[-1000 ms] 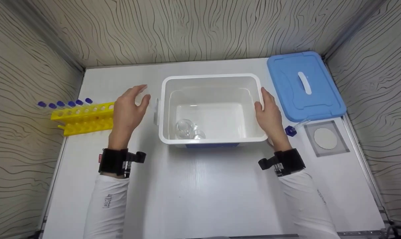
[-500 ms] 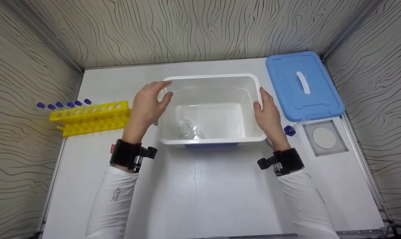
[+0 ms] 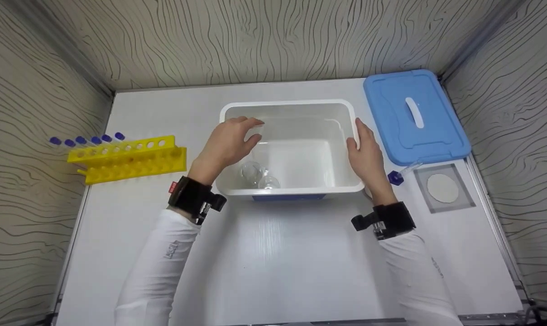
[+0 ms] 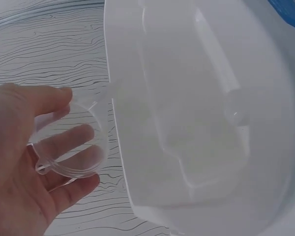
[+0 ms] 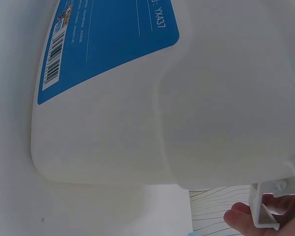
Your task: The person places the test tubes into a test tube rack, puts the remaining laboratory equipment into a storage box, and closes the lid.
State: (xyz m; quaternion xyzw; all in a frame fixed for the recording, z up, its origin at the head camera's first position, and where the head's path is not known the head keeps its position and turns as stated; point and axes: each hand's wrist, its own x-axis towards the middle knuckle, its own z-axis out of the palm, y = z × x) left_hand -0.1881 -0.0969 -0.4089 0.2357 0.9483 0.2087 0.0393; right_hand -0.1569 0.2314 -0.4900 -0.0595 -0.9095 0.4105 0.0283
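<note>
My left hand (image 3: 230,141) is over the left part of a white storage box (image 3: 288,192). Its thumb and fingers curve round a clear plastic funnel (image 4: 71,173) with a small looped tab on its rim, seen in the left wrist view. My right hand (image 3: 366,151) grips the box's right side, thumb at the rim. In the right wrist view, its fingertips (image 5: 238,219) show behind the white latch handle (image 5: 259,209). Inside the box, clear round glassware lies at the near left corner: a flask (image 3: 251,172) and a smaller clear piece (image 3: 269,183) beside it.
A yellow rack (image 3: 128,158) with several blue-capped tubes (image 3: 95,141) stands at the left. A blue lid (image 3: 416,140) with a white handle lies back right. Before it are a clear cylinder with a blue hexagonal base (image 3: 395,178) and a wire gauze square (image 3: 445,189).
My left hand has moved right, from beside the yellow rack, past the box's left rim and over its inside. My right hand has stayed on the box, which keeps its place.
</note>
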